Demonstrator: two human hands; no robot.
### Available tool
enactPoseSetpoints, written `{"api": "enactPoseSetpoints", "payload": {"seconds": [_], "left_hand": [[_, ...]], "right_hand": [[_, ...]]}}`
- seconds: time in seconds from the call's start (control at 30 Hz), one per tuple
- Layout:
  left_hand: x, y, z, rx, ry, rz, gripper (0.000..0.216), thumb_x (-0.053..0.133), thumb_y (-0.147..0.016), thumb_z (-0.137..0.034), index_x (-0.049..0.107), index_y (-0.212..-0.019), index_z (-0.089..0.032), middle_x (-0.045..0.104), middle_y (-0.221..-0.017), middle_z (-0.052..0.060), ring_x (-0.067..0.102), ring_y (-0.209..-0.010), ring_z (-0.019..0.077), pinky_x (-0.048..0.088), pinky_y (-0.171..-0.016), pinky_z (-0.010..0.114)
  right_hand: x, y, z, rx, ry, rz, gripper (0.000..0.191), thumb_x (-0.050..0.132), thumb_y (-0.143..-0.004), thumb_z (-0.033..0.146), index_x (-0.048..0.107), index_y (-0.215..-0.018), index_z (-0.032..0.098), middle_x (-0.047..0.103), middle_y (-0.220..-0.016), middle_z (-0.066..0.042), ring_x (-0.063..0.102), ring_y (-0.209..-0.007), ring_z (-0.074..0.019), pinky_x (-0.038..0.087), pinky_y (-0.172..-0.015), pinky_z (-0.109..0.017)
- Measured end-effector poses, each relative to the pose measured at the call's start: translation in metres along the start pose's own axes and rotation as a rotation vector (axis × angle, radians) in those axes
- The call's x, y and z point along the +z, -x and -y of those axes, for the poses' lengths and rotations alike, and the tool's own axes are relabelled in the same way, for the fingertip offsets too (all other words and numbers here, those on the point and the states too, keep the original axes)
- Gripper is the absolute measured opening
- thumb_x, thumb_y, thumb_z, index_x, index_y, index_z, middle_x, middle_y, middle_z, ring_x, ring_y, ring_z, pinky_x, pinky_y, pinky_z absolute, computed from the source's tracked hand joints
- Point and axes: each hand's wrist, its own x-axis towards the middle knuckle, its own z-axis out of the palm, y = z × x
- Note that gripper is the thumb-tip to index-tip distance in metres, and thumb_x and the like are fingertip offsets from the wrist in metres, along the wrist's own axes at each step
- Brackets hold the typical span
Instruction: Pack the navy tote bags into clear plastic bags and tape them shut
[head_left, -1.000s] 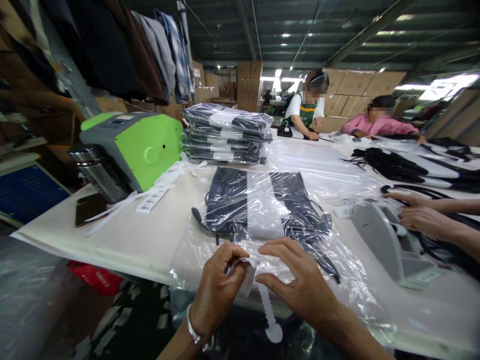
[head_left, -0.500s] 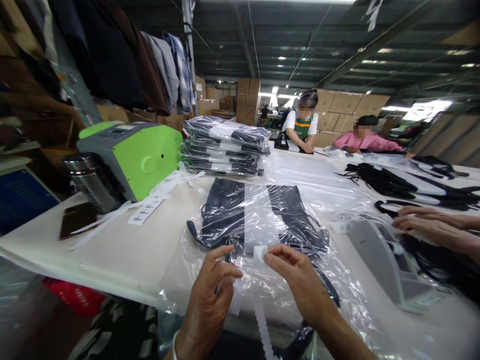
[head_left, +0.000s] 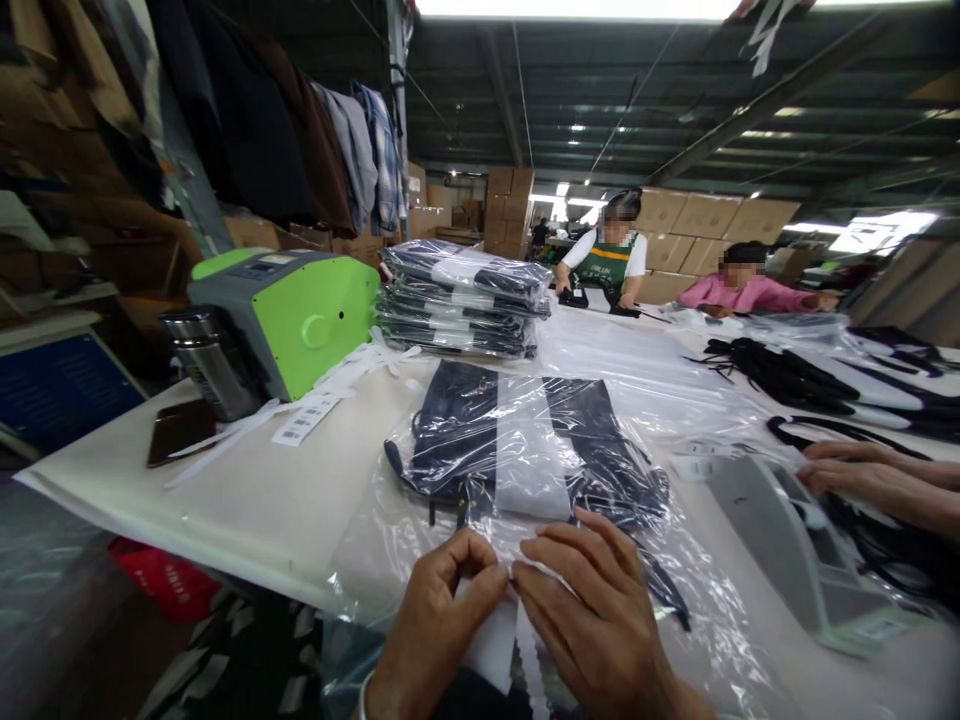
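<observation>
A clear plastic bag holding a folded dark and white garment lies on the cream table in front of me. My left hand pinches a small white sticker against the bag's near edge. My right hand rests beside it, fingers pressed on the same spot of the bag. A white backing strip with a wavy edge hangs down between my hands.
A green and grey machine with a steel flask and a phone sits at left. Stacked bagged garments lie behind. A barcode label strip trails out. Another person's hands work at right by a grey device; two people sit beyond.
My hands have come together at the bag's near edge, the sticker now pressed down there. The view has tilted up slightly. The other person's hands at right shifted a little.
</observation>
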Motion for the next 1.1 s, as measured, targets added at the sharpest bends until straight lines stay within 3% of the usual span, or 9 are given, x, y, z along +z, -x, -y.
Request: {"api": "enactPoseSetpoints", "payload": {"seconds": [0.13,0.23,0.37,0.43,0.5,0.67,0.9,1.03,1.1], "left_hand": [[-0.006,0.001,0.000,0.045,-0.178,-0.076,0.022,0.063,-0.082,-0.036,0.056,-0.071,-0.019,0.056,-0.072,0.000,0.050,-0.072,0.0158,0.040,-0.069,0.026],[-0.015,0.001,0.003,0.071,-0.216,-0.086,0.018,0.060,-0.083,-0.030,0.054,-0.071,-0.019,0.057,-0.075,0.000,0.052,-0.074,0.0159,0.040,-0.071,0.026],[-0.025,0.001,0.011,0.127,-0.092,-0.018,0.019,0.060,-0.084,-0.027,0.050,-0.070,-0.019,0.057,-0.082,0.001,0.053,-0.080,0.0155,0.040,-0.074,0.026],[-0.028,0.002,0.016,0.167,-0.024,0.039,0.019,0.060,-0.084,-0.026,0.050,-0.070,-0.018,0.057,-0.084,0.002,0.052,-0.080,0.0149,0.040,-0.073,0.025],[-0.032,0.003,0.021,0.195,0.026,0.085,0.017,0.061,-0.084,-0.025,0.051,-0.072,-0.018,0.057,-0.085,0.002,0.052,-0.080,0.0144,0.039,-0.072,0.025],[-0.037,0.001,0.028,0.222,0.088,0.114,0.020,0.063,-0.085,-0.027,0.051,-0.072,-0.018,0.057,-0.086,0.002,0.052,-0.080,0.0143,0.039,-0.072,0.025],[-0.043,-0.010,0.039,0.190,0.131,0.075,0.035,0.064,-0.086,-0.049,0.055,-0.073,-0.018,0.057,-0.082,0.003,0.053,-0.078,0.0152,0.040,-0.070,0.025],[-0.045,-0.015,0.054,0.028,0.066,-0.012,0.044,0.059,-0.086,-0.060,0.058,-0.106,-0.021,0.062,-0.080,0.001,0.055,-0.072,0.0147,0.042,-0.068,0.025],[-0.049,-0.017,0.059,-0.027,-0.071,-0.023,0.039,0.059,-0.087,-0.055,0.059,-0.108,-0.022,0.064,-0.073,-0.002,0.056,-0.066,0.0134,0.043,-0.069,0.024]], "right_hand": [[0.000,0.003,-0.003,0.022,-0.135,0.127,0.019,0.073,-0.084,0.027,0.068,-0.102,0.026,0.073,-0.109,-0.001,0.064,-0.107,-0.0227,0.034,-0.111,-0.045],[0.001,0.003,-0.010,0.096,-0.265,0.141,0.019,0.075,-0.084,0.034,0.069,-0.101,0.028,0.073,-0.106,-0.001,0.066,-0.105,-0.0220,0.037,-0.110,-0.047],[0.003,-0.003,-0.019,0.401,-0.472,0.114,0.008,0.066,-0.090,0.032,0.071,-0.096,0.028,0.073,-0.102,-0.001,0.067,-0.101,-0.0199,0.050,-0.097,-0.041],[0.005,-0.008,-0.022,0.563,-0.567,0.193,0.012,0.063,-0.092,0.033,0.071,-0.098,0.028,0.073,-0.104,-0.002,0.067,-0.101,-0.0198,0.052,-0.090,-0.038],[0.007,-0.015,-0.024,0.654,-0.654,0.317,0.017,0.064,-0.091,0.036,0.071,-0.104,0.028,0.071,-0.109,-0.003,0.066,-0.103,-0.0207,0.051,-0.093,-0.039],[0.020,-0.027,-0.021,0.687,-0.869,0.474,0.015,0.070,-0.087,0.038,0.073,-0.096,0.027,0.069,-0.112,-0.002,0.064,-0.107,-0.0203,0.046,-0.099,-0.038],[0.040,-0.037,-0.016,0.668,-0.857,0.382,0.012,0.070,-0.086,0.030,0.068,-0.077,0.023,0.069,-0.102,-0.002,0.064,-0.098,-0.0177,0.047,-0.090,-0.032],[0.038,-0.059,-0.046,0.659,-0.712,0.289,0.016,0.066,-0.088,0.034,0.067,-0.077,0.023,0.067,-0.105,-0.003,0.062,-0.101,-0.0189,0.044,-0.093,-0.034],[0.040,-0.080,-0.075,0.648,-0.636,0.303,0.019,0.066,-0.088,0.038,0.068,-0.078,0.022,0.067,-0.110,-0.004,0.061,-0.104,-0.0200,0.042,-0.096,-0.035]]}}
